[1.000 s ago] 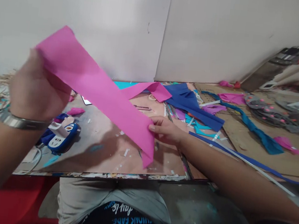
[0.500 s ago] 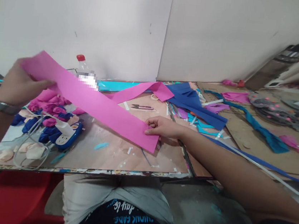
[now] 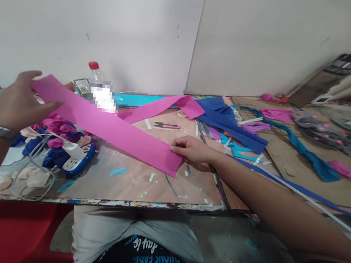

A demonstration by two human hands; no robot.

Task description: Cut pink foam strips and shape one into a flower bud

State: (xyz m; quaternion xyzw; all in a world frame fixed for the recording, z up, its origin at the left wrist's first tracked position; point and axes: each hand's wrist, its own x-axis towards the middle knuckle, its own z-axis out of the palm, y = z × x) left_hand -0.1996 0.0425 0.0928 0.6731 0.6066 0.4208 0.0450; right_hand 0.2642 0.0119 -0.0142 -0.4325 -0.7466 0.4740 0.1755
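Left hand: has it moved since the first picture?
Yes. The left hand has moved to the left, judged against the blue-and-white power socket on the table.

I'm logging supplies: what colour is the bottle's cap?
The cap is red, showing best in the head view.

The light was soft and a bit gray. The left part of the white wall (image 3: 137,26) looked brighter, and the floor (image 3: 243,257) looked dark. A faint shadow showed on the wall by the bottle (image 3: 95,73), whose label was hidden by little squares. Things at the far right edge looked stretched and fuzzy, but the middle looked clearer.
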